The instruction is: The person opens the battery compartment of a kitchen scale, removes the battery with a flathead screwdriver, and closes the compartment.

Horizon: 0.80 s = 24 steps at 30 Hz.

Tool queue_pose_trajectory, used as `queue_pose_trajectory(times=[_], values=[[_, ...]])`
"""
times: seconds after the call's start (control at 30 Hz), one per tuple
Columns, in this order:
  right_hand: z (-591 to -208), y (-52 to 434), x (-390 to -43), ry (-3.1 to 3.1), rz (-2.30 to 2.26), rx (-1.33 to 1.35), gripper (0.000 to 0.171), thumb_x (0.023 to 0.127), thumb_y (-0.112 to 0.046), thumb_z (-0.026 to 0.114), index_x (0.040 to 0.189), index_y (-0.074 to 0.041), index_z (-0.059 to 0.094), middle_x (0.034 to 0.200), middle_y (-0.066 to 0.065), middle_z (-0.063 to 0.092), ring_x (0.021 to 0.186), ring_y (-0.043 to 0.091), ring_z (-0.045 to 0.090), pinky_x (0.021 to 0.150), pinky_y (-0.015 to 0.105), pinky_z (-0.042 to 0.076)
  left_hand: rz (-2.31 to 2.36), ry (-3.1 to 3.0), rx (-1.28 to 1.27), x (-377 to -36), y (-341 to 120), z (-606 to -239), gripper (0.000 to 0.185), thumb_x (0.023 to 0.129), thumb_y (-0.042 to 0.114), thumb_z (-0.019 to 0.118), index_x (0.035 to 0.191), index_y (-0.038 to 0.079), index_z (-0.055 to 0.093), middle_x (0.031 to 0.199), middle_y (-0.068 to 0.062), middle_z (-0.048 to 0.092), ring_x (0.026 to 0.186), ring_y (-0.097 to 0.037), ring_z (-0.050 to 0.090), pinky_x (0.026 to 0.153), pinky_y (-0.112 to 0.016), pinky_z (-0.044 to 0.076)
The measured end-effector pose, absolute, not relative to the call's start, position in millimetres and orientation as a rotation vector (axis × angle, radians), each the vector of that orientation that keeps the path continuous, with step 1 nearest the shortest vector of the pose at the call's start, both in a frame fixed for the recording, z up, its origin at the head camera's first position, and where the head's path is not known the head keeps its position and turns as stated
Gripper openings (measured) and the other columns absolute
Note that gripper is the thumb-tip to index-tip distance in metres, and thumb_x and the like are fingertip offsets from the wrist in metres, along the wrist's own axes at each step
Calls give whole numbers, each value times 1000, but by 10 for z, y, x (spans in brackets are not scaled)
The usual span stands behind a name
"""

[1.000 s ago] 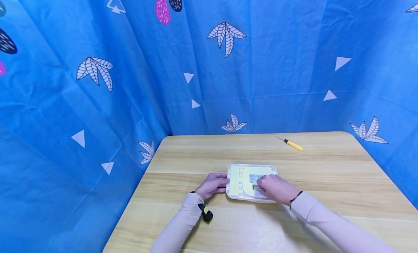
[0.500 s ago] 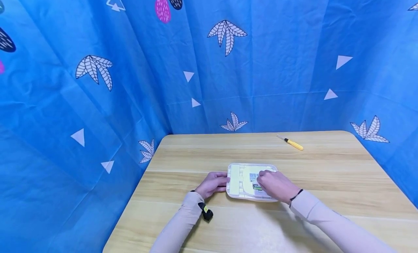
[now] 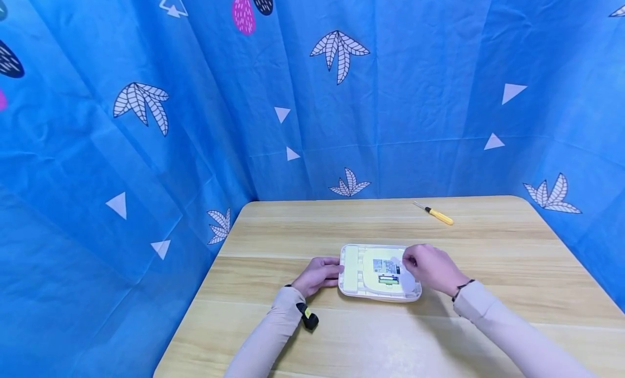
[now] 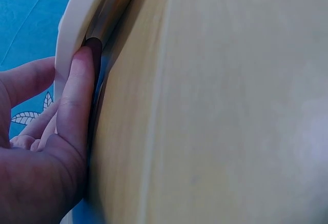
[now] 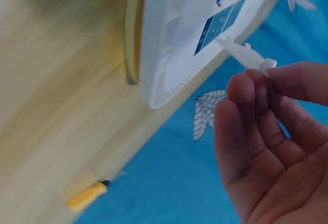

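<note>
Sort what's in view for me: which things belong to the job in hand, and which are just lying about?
Part of the job, it seems:
white device, its edge gripped by the left hand
small white piece, pinched by the right hand

Apparently just lying about:
yellow-handled screwdriver, on the table beyond the device, touched by neither hand

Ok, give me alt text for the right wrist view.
The right hand pinches a small white plastic piece near a white round-cornered plastic device with a dark rectangular label. A yellow-handled screwdriver lies on the light-brown wooden table, with a blue leaf-patterned cloth beyond.
</note>
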State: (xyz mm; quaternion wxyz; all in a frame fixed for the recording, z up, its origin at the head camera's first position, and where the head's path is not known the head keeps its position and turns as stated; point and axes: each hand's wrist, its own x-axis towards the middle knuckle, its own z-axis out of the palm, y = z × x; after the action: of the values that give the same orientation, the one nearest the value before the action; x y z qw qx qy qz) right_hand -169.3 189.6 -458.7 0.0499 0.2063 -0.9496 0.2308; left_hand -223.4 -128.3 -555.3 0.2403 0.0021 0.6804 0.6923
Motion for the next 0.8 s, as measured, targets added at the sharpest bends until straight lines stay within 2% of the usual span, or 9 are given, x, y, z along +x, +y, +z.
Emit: queue_pose_trajectory(times=[0.23,0.5,0.8], values=[[-4678,2231,-1708,-2940,1050,482,14,93,-5,64,95,-1,77,78,2,71,64,10,56,53,20,48,1888,1867,-1,-2227,-1279,-5569,46,96,7,70,137,-8,58,121,-19,74,98,-18,76,91,-33,66],[-4818,2587,-1646,-2985,1362,331,15,97,-10,64,94,1,75,77,9,71,65,14,63,54,22,54,1888,1860,6,-2240,-1284,-5596,47,96,9,70,138,-8,57,121,-19,74,98,-18,75,91,-33,66],[-5002,2884,-1490,-3043,1639,181,23,101,-10,60,98,10,70,81,9,71,70,14,68,61,28,64,1896,1857,20,-2263,-1275,-5603,44,97,8,70,135,-8,59,116,-16,75,94,-17,75,89,-33,66]])
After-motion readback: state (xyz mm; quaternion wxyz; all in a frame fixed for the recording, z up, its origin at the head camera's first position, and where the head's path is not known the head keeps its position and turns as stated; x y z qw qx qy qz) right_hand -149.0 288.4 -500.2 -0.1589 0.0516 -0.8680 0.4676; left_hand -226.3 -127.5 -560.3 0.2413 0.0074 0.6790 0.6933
